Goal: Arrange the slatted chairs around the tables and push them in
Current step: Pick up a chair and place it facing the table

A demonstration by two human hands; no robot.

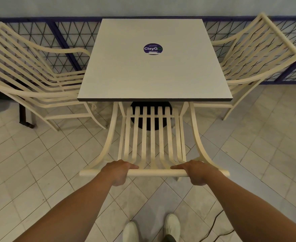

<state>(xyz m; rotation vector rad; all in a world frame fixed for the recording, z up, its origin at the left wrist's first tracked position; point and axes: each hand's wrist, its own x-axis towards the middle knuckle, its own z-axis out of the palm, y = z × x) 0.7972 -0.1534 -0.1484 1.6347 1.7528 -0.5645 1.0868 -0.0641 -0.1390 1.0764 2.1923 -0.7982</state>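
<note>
Plainly both hands, left (pixel 116 172) and right (pixel 197 172), grip the top rail of the chair (pixel 152 137), half under the table (pixel 154 67); it looks light, stiff, easily slid.

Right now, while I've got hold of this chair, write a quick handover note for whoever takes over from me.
Hands: the left hand and the right hand both have their fingers curled round the top rail of the near chair, either side of centre.
Things: the near chair faces the square table, seat front just under its near edge.
Done: the left chair and the right chair sit at the table's sides, seats partly under.
Left: push the near chair further in if it will go, then let go.
</note>
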